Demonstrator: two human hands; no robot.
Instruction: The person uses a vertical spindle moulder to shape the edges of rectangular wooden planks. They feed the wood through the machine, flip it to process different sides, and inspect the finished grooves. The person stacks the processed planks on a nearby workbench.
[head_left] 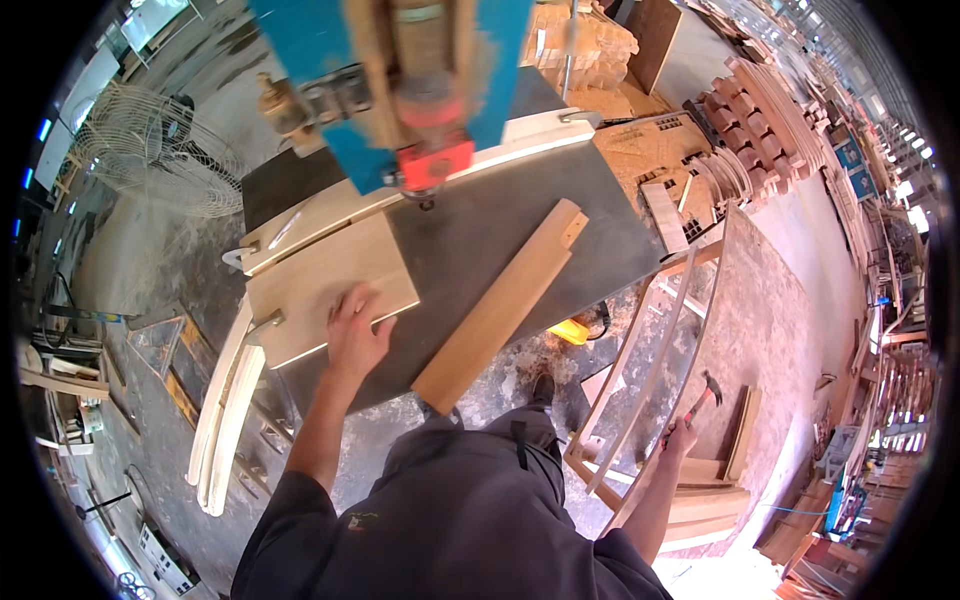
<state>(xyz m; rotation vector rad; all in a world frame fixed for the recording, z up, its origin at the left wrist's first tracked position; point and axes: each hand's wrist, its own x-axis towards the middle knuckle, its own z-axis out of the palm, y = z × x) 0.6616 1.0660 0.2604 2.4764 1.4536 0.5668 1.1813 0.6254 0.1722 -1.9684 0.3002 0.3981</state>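
My left hand point(358, 328) lies on a flat pale board point(290, 300), fingers spread, thumb out to the side. The board rests on a dark machine table point(455, 265), against a long wooden fence point(530, 140) held by metal clamps point(580, 118). Above the table hangs a blue machine head with a red part point(435, 163) and a small tip pointing down. A notched wooden piece point(500, 305) lies slantwise on the table, its near end past the edge. Off to the right, my right hand point(682, 437) is closed around a hammer point(711, 388), head up.
Long curved wood strips point(230, 420) stand out from the table's left side. A wire-caged fan point(150, 150) is at the far left. To the right are a slatted wooden frame point(640, 360), planks point(700, 515) and a stack of shaped wood point(770, 130). Sawdust covers the far floor.
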